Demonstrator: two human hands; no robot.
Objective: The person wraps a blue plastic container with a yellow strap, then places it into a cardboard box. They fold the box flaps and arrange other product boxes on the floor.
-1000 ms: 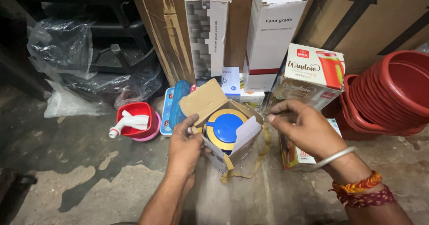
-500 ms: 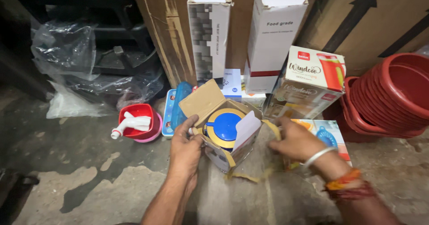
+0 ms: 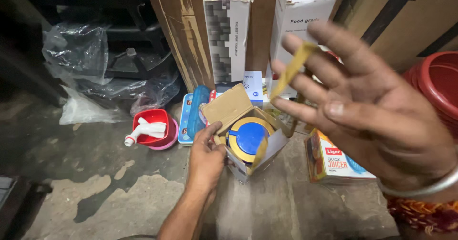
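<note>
A small open cardboard box stands on the concrete floor with a round blue-and-gold lidded item inside. My left hand grips the box's near left edge. My right hand is lifted close to the camera with its fingers spread. A strip of brown tape hangs from its index and middle fingers, and its lower end trails toward the box. A metal bangle and coloured threads circle that wrist.
A printed juicer carton lies right of the box. Stacked red tubs stand far right. A red bowl with a white plastic tap and a blue lunch box sit to the left. Tall cartons and plastic bags line the back.
My right hand has risen from the box's right side up toward the camera, pulling the tape strip off with it. My left hand has stayed on the box.
</note>
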